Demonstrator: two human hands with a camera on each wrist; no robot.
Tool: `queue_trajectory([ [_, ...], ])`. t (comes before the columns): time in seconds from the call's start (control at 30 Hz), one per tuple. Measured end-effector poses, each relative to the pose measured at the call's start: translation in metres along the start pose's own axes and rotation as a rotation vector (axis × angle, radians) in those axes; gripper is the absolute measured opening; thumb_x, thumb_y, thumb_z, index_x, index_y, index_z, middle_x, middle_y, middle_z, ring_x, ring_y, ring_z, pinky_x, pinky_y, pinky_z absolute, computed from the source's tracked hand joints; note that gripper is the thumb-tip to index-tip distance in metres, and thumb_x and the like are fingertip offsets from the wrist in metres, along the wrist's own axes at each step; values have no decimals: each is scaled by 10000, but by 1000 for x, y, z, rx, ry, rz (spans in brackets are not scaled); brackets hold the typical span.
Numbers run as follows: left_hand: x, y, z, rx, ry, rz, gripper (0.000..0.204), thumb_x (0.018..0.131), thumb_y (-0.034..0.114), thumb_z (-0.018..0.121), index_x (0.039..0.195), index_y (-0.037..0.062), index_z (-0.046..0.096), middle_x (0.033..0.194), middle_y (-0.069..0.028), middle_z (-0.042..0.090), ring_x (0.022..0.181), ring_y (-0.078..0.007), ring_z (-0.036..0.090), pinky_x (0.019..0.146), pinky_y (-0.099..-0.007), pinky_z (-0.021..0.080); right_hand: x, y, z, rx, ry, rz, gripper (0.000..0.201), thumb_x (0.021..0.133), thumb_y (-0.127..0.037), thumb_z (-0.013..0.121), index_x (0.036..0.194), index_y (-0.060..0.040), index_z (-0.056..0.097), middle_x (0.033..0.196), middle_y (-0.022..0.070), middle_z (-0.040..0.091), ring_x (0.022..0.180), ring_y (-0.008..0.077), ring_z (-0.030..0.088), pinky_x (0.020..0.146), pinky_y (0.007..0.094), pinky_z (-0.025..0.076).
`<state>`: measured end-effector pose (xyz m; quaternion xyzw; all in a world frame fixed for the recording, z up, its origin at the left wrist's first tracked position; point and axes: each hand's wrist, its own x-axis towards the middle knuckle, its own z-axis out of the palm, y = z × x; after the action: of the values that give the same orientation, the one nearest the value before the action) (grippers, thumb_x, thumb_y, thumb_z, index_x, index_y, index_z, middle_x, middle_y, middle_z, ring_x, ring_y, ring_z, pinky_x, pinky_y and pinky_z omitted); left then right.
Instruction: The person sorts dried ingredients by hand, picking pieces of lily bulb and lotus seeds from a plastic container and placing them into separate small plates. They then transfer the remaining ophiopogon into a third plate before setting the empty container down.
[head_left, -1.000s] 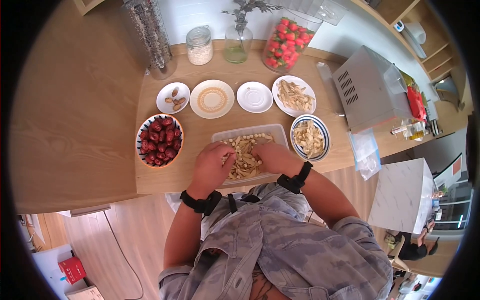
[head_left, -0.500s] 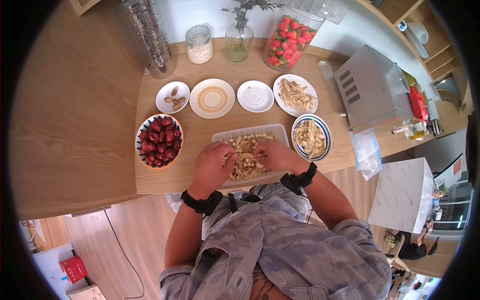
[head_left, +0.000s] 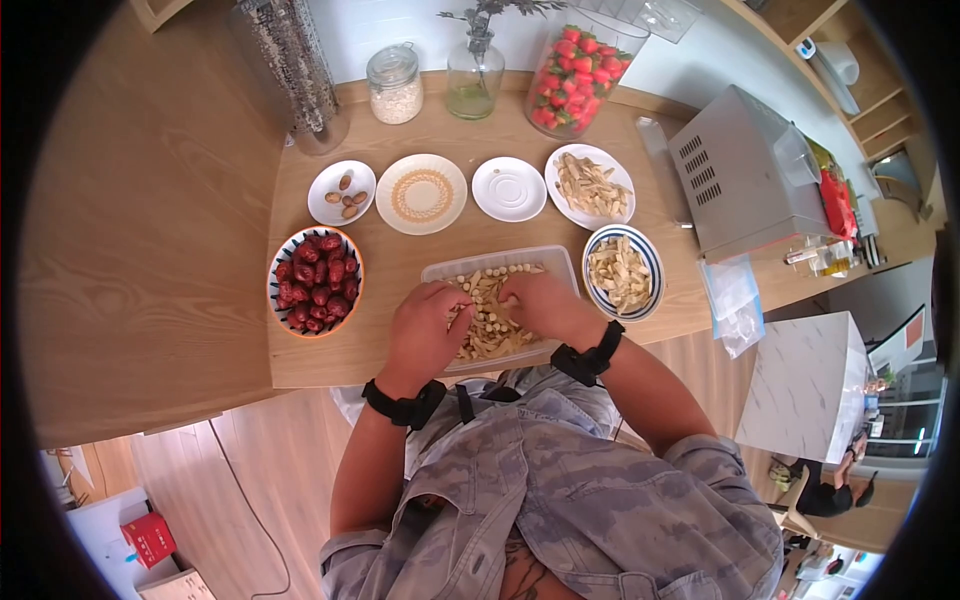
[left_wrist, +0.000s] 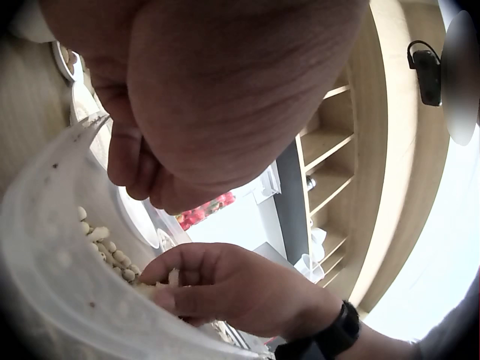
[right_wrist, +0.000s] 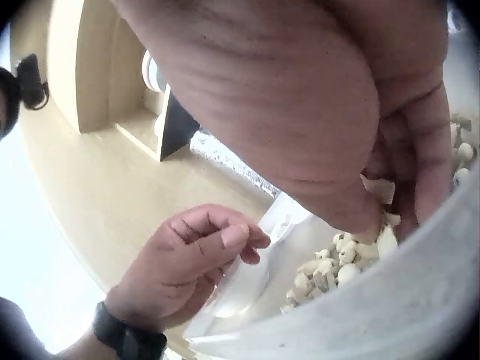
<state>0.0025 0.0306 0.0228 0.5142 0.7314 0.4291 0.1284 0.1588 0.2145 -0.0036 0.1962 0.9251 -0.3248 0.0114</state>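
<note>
A translucent plastic box point(head_left: 490, 258) at the counter's front edge holds pale dried slices point(head_left: 492, 345) and round white lotus seeds point(right_wrist: 347, 271). My right hand point(head_left: 545, 306) is low over the box's right half; in the right wrist view its thumb and fingers pinch a few pale slices point(right_wrist: 386, 241). Over the left side of the box is my left hand point(head_left: 425, 318), its fingers loosely bent and the thumb lying close to the index finger. Nothing shows between those fingers in the right wrist view, where the left hand point(right_wrist: 191, 255) stays above the contents.
Right of the box stands a blue-rimmed bowl point(head_left: 620, 275) of pale pieces; left, a bowl of red dates point(head_left: 318, 285). Several plates line the back, one with slices point(head_left: 592, 187), one with brown nuts point(head_left: 347, 199). Behind are jars, a vase and a strawberry container point(head_left: 580, 80).
My right hand has risen a little from the contents and shifted slightly left and away from me, fingers still drawn together. The left hand has stayed nearly in place.
</note>
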Motion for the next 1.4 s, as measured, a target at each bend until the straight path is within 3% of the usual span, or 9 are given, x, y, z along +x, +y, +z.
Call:
queue_trajectory([
  [0.23,-2,1,-2,6,-5,-4,77,871,83,761,924,41,724,935,-114,714,918,-335,676,799,-429,540,10,-12,14,-221,-149,105,241,790,-180,786,988,-59,723,945,221,724,962,419,708,837,502,575],
  [0.43,-2,1,-3,11,-2,-3,78,866,81,764,923,45,726,937,-112,714,920,-336,675,801,-431,539,8,-9,4,-76,-175,-4,209,767,-165,778,927,-45,716,907,215,722,937,415,702,808,501,561],
  [1.23,-4,6,-3,38,-11,9,77,863,80,764,923,51,725,958,-110,725,953,-341,673,831,-439,540,4,-1,4,45,-66,32,314,724,-147,791,1014,-46,729,941,192,735,933,394,704,816,477,551],
  [1.33,-4,6,-3,37,-8,9,77,864,80,764,922,48,725,959,-109,727,954,-343,673,833,-439,540,0,-4,-6,181,-59,87,344,770,-147,800,1066,1,704,904,156,732,809,279,715,725,378,560],
  [1.4,-4,6,-3,38,-9,8,77,865,80,764,922,47,725,958,-110,727,954,-344,673,833,-439,540,-1,-10,-20,303,-96,139,326,821,-122,795,1102,8,694,929,120,742,811,198,705,705,332,553],
])
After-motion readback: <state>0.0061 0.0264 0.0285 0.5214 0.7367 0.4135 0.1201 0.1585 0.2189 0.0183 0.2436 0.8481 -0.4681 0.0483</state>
